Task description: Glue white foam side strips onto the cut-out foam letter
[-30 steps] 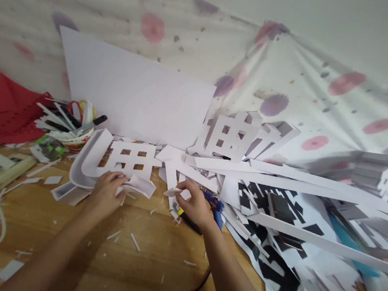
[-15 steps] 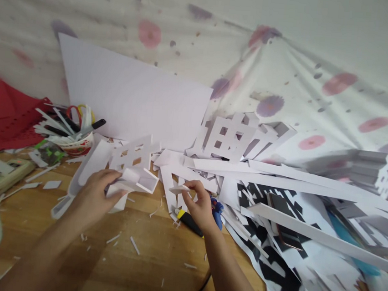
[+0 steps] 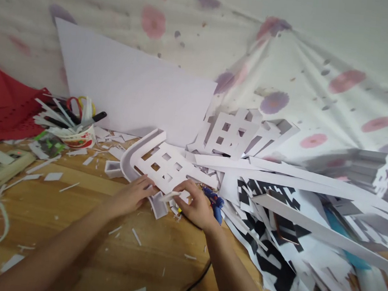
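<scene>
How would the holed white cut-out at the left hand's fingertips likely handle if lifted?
The white cut-out is probably light for its size: its perforated face looks like thin sheet. It may stay fairly stiff along the curved side, where a raised wall stands. The narrow strips between openings look fragile and could crease if squeezed.

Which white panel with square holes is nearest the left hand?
The front panel, with the left hand at its near edge; the back panel stands farther back, to the right.
</scene>
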Motion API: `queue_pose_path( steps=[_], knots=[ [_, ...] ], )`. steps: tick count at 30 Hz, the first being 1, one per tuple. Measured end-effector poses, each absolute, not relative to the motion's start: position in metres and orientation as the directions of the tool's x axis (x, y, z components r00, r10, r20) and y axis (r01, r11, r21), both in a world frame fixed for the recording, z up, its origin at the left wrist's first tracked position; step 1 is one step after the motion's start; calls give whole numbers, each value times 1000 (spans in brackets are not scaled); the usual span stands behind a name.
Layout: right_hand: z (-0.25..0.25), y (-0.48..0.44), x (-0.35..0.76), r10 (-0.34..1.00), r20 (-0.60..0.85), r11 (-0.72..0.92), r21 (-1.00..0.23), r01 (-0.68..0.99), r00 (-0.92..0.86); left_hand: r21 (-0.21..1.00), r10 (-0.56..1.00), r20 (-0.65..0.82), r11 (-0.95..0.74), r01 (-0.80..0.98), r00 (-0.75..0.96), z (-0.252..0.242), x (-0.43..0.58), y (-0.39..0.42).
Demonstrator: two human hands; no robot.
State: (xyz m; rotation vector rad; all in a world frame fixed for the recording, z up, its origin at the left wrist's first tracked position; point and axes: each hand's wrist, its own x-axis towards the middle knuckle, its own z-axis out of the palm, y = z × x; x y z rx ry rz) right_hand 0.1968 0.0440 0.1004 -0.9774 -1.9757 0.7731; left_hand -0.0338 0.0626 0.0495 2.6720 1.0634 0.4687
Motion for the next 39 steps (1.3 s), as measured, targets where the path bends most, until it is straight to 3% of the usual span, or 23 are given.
queue_pose_path(
  steps=[4, 8, 17, 30, 39],
  knots=[
    [101, 43, 189, 734, 296, 605, -693, 391, -611, 387, 715, 175, -682, 620, 677, 55, -38, 54],
    [99, 44, 186, 669, 244, 655, -640, 402, -702, 413, 762, 176, -632, 656, 624, 58, -35, 52],
    [97, 41, 187, 619, 199, 708, -561, 430, -760, 395, 812, 254, -583, 710, 526, 43, -26, 53],
    [98, 38, 174, 453, 140, 875, -262, 408, -881, 367, 801, 235, -597, 713, 550, 42, -25, 56],
    [77, 40, 176, 433, 98, 885, -235, 402, -896, 349, 798, 203, -601, 719, 568, 45, -25, 57]
  ],
)
